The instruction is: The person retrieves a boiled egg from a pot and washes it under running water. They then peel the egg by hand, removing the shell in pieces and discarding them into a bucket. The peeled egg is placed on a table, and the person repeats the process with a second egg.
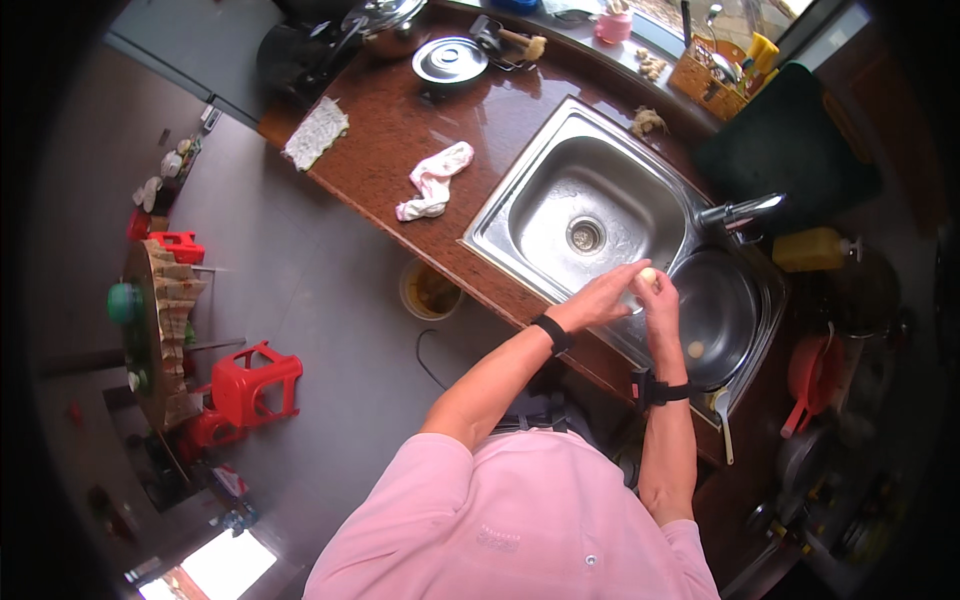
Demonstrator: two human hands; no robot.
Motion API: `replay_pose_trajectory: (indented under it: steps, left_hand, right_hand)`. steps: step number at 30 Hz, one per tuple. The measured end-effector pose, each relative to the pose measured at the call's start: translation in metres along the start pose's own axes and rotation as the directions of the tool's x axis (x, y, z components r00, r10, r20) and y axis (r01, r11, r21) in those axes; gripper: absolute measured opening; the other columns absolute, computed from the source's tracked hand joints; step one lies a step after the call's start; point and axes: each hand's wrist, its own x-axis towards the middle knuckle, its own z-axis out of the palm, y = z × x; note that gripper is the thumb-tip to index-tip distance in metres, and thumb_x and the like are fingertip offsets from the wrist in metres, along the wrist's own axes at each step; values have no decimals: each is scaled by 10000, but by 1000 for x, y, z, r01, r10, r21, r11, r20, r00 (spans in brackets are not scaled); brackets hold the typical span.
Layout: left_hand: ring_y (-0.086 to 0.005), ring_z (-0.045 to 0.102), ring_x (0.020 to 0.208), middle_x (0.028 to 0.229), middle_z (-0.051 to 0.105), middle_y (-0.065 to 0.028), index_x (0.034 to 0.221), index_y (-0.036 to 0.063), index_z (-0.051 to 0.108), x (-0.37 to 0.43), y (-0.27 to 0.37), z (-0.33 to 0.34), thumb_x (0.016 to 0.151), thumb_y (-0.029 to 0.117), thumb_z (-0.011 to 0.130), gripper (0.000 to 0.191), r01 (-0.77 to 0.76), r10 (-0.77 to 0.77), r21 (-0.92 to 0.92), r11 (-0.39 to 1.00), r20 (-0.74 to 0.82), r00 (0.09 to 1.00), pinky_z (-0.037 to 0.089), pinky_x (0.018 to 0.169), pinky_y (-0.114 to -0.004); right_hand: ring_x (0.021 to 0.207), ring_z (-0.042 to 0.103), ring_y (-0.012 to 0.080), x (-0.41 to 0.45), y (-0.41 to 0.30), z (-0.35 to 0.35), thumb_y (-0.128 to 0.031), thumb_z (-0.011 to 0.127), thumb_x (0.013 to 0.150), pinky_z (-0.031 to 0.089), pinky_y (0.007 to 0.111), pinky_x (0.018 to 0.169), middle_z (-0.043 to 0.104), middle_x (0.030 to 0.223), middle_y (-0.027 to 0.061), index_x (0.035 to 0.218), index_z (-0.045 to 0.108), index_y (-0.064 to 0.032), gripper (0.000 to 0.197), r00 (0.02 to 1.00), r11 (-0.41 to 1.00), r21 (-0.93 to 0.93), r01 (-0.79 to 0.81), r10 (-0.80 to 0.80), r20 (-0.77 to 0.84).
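Note:
Over the near edge of the stainless steel sink (517, 217), both hands are close together. My right hand (660, 296) pinches a small, pale round piece of food (647, 277) at its fingertips; its exact kind cannot be told. Beside it, my left hand (607, 292) has its fingers bent towards the same piece, and whether they touch it is unclear. A similar pale piece (696, 349) lies in the round metal bowl (724, 307) in the smaller basin at the right. The faucet (742, 212) stands behind the two basins.
On the brown stone counter (375, 172) lie a twisted cloth (435, 184), a grey rag (316, 133) and a metal lid (449, 60). A white spoon (724, 424) rests at the sink's right corner. A bucket (431, 289) stands below the counter, and red plastic stools (255, 382) stand left.

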Motion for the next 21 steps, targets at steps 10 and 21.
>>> replay_pose_trajectory:
  steps: [10,21]
  left_hand:
    - [-380,672,1076,1188,668,-206,1332,58,544,-14,57,-32,807,206,830,616,129,-102,54,990,-344,933,547,907,-411]
    - [-384,643,1121,1238,654,-187,1324,37,539,-62,58,-34,798,121,795,591,212,-132,281,936,-277,952,524,959,-433]
  right_hand:
    - [1076,666,209,-51,-147,-5,-149,639,978,515,297,924,661,1244,164,1353,554,80,447,929,994,33,108,-113,354]
    - [1101,643,225,-42,-53,19,-236,615,1005,549,336,898,611,1268,156,1458,465,-10,529,883,961,177,-214,113,456]
